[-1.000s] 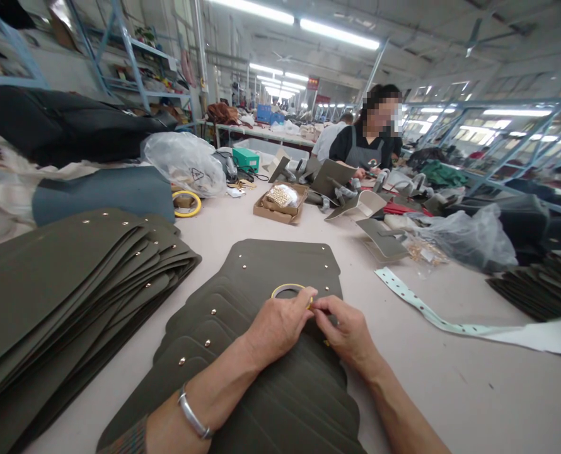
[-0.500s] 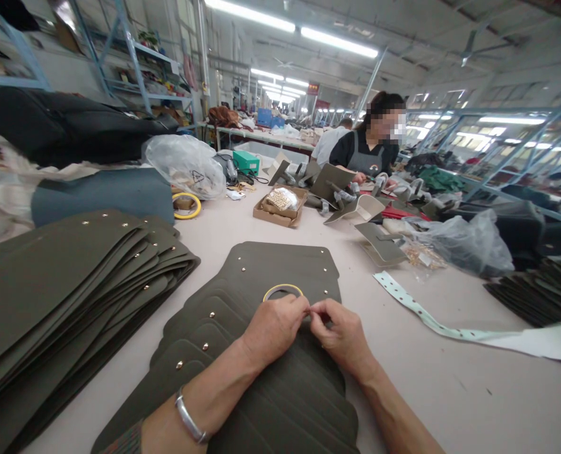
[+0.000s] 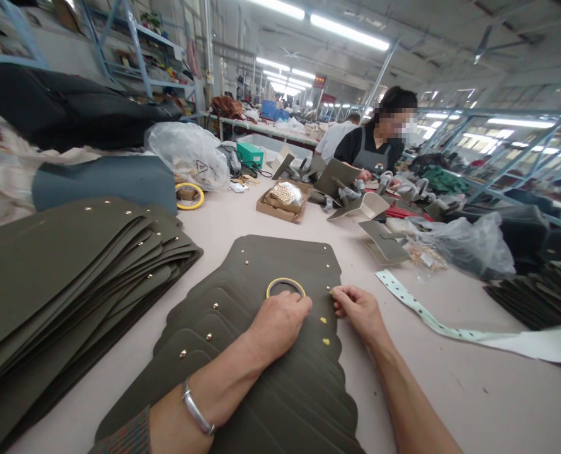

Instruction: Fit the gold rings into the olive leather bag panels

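Note:
My left hand (image 3: 280,325) is closed on a thin roll of yellow tape (image 3: 286,280), held over overlapping dark olive panels (image 3: 285,252) with small gold rivets. My right hand (image 3: 358,309) is at the right edge of the top panel, thumb and forefinger pinched on what looks like a tiny piece of yellow tape (image 3: 331,292), beside a gold rivet (image 3: 328,288). Two small yellow tape bits (image 3: 323,320) lie on the panels between my hands, below that rivet.
A thick stack of similar riveted panels (image 3: 63,252) lies on the left. Behind stand another yellow tape roll (image 3: 189,196) and a cardboard box (image 3: 284,200) of gold pieces. A pale green dotted strip (image 3: 422,309) runs along the right. A co-worker (image 3: 377,139) works across the table.
My hands, together at the tape before, are now apart. The right one has moved right and up to the rivet at the panel edge. The yellow bits between them now show.

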A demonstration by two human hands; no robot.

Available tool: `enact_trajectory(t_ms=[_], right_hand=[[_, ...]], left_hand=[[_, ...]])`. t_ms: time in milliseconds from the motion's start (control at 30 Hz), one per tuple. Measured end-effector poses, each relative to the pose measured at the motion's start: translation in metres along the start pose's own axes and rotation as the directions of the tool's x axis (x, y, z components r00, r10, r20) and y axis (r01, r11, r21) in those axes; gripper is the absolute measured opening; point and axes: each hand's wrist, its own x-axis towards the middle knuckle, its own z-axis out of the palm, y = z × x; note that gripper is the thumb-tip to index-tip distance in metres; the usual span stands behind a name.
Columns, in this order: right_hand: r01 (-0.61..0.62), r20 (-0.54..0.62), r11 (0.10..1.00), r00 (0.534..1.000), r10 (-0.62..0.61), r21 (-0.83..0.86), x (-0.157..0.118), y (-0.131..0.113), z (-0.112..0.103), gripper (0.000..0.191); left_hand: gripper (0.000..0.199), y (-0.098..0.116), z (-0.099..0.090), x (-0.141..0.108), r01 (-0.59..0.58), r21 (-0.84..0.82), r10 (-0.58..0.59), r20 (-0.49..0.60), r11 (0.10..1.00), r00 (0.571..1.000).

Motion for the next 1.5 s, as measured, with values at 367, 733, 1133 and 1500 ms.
enact_trajectory(t_ms=[367, 733, 1133, 1500], right_hand=[[0.142, -0.062, 0.894, 0.981, -0.185, -0.426, 0.002, -0.009, 0.018, 0.028], [0.0, -0.116, 0.987, 0.993, -0.019, -0.163, 0.008, 0.001, 0.011, 0.035], [0.226, -0.053, 0.777, 0.947, -0.316, -0.587, 0.004, -0.001, 0.02, 0.027], [0.223, 0.029, 0.74, 0.964, -0.266, -0.634, 0.006, -0.006, 0.016, 0.024]], left_hand=[[0.014, 0.002, 0.001, 0.0, -0.001, 0.018, 0.001, 0.016, 1.0, 1.0], [0.013, -0.001, 0.002, -0.003, -0.009, -0.004, 0.009, -0.01, 1.0, 1.0], [0.012, 0.0, 0.002, -0.002, -0.005, -0.001, 0.005, -0.009, 1.0, 1.0], [0.013, -0.001, 0.004, -0.002, -0.004, 0.008, 0.004, -0.015, 1.0, 1.0]])
